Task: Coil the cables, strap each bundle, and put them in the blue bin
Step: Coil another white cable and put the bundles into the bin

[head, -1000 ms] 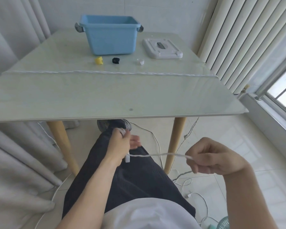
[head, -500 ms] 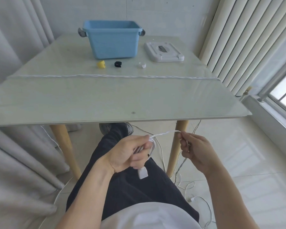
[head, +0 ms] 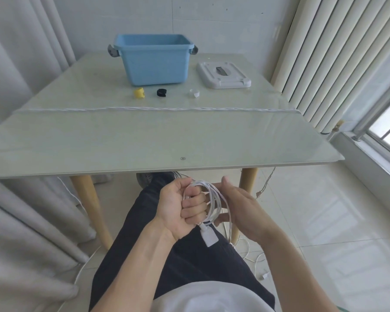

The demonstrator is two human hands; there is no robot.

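- The coiling step is in hand: the left hand [head: 180, 208] sits below the near edge of the worktop [head: 144, 140], its fingers [head: 193, 202] curled tight round a few loops of the white cable [head: 214, 199], with the white plug [head: 208, 236] hanging just under the fist.
- The right hand [head: 241, 206] lies against the far side of the loops, fingers fairly straight and thumb up; whether it pinches the strand cannot be told.
- More white cable trails on the floor [head: 324, 221] beside the table leg, so by my reading the bundle is not finished.
- The blue bin [head: 154, 61] stands at the back of the worktop, its white lid [head: 223, 75] set beside it. Nothing shows over its rim from here.
- Three straps lie in a row in front of the bin: a yellow strap [head: 139, 93], a black strap [head: 161, 93] and a clear strap [head: 194, 93].
- Next, likely: draw up the slack, lay another loop into the left fist while keeping loops even, then reach for a strap.
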